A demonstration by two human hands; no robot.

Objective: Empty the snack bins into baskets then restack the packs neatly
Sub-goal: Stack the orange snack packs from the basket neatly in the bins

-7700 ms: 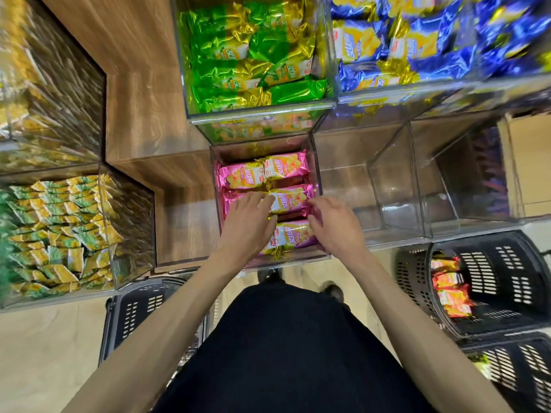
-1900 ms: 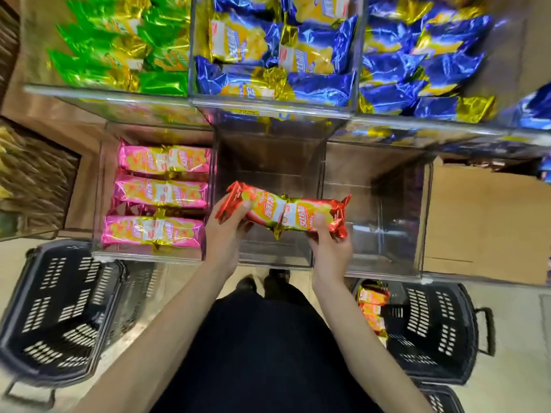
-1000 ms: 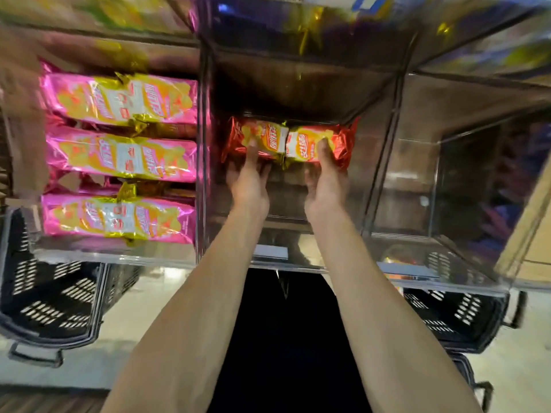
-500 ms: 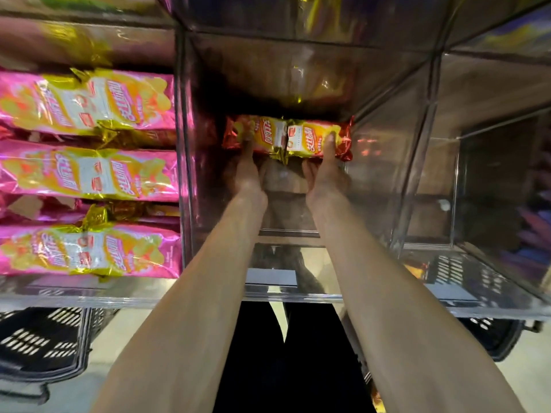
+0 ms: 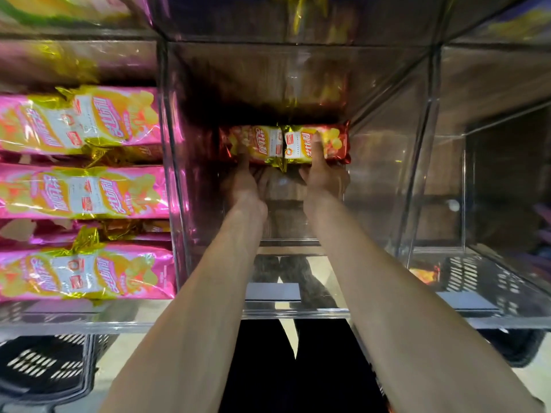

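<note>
Reaching deep into the clear middle bin, both bare arms stretch forward side by side. Two red packs sit end to end against the bin's back wall, their gold crimped ends meeting in the middle. The left hand grips the left pack: one of its fingers lies over the wrapper's top while the rest curl under the near edge. The right hand grips the right pack the same way, with its thumb pressed on the yellow print and the other fingers tucked below. Whether the packs rest on the bin floor or are held just above it cannot be told.

Just beside this, the left bin holds pink packs stacked in three rows from back to front. The right bin shares the other wall. A black basket stands on the floor at the lower left. Another basket shows through the right bin's clear walls, with an orange pack in it.
</note>
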